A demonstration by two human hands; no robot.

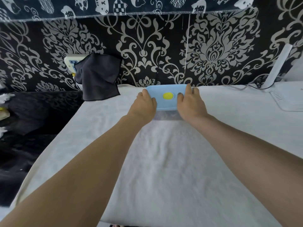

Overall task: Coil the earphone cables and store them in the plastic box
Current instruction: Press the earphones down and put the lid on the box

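A plastic box (167, 115) with a clear body and a light blue lid (164, 90) stands at the far edge of the white towel-covered table (164, 161). A yellow round button (168, 95) sits in the middle of the lid. My left hand (144, 105) grips the box's left end, fingers curled over the lid's edge. My right hand (191, 104) grips the right end, its thumb on the lid near the button. Something dark shows faintly through the clear wall; the earphone cables cannot be made out.
A dark cloth (98, 77) hangs over a white power strip (72, 62) at the back left. A white device (288, 95) with an upright antenna and a cable lies at the back right. Patterned black fabric covers the wall behind.
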